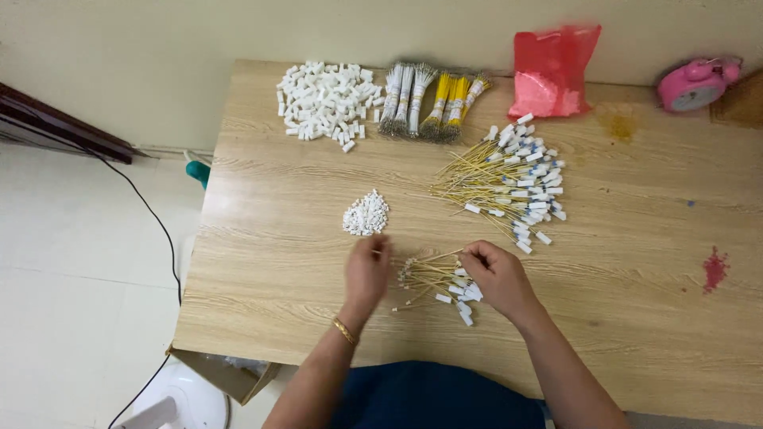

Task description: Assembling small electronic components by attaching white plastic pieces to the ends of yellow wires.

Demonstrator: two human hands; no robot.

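A wooden bench [302, 262] carries everything. At its far edge, right of the middle, a red plastic bag [552, 70] stands against the wall, and a pink round clock [695, 84] sits at the far right corner. Toward the far left corner lies a heap of white blocks [326, 99], with white and yellow wire bundles [429, 99] just beside it. Right of the middle spreads a big pile of yellow wires with white tips [513, 187]. A small pile of the same wires [433, 280] lies near the front edge, between the hands. The right hand [499, 274] rests curled on that pile, fingers pinching its white ends. The left hand [367, 270], fingers bent downward, holds one thin wire by its end. A small white heap [366, 214] lies just beyond it.
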